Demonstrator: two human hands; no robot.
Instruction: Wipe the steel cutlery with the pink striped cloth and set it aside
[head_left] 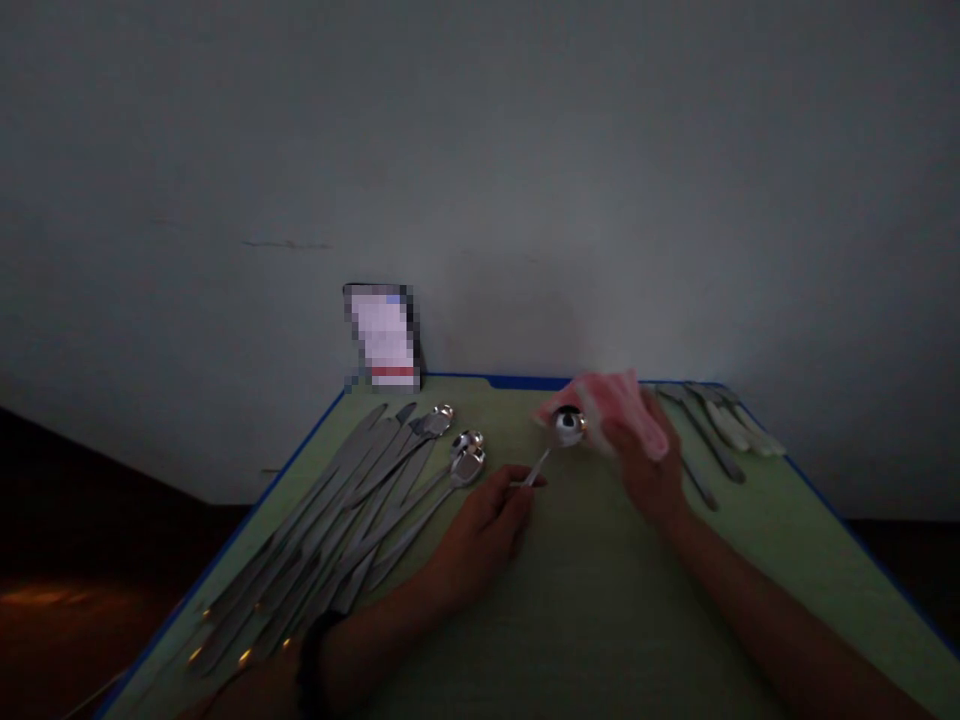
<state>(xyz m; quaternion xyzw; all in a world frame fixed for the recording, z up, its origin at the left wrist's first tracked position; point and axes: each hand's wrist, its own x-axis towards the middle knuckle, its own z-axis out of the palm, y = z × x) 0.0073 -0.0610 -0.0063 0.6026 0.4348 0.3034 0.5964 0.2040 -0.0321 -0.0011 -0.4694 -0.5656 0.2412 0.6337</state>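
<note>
A shiny metal spoon (570, 426) is held by its handle in my left hand (487, 520), bowl pointing away from me over the middle of the table. My right hand (651, 465) is closed on a pink and white cloth (619, 405), which lies behind and beside the spoon's bowl. Whether the cloth touches the bowl I cannot tell. To the left of my left hand lie several spoons, the nearest with its bowl (468, 464) beside my fingers. Several table knives (330, 480) lie in a slanted row beyond them.
On the right of the green table (585, 600) lie more pieces of cutlery (709, 435), some with pale handles. A phone (386, 335) with a blurred screen leans against the grey wall (525, 180) at the back left. Blue edging (529, 382) borders the table.
</note>
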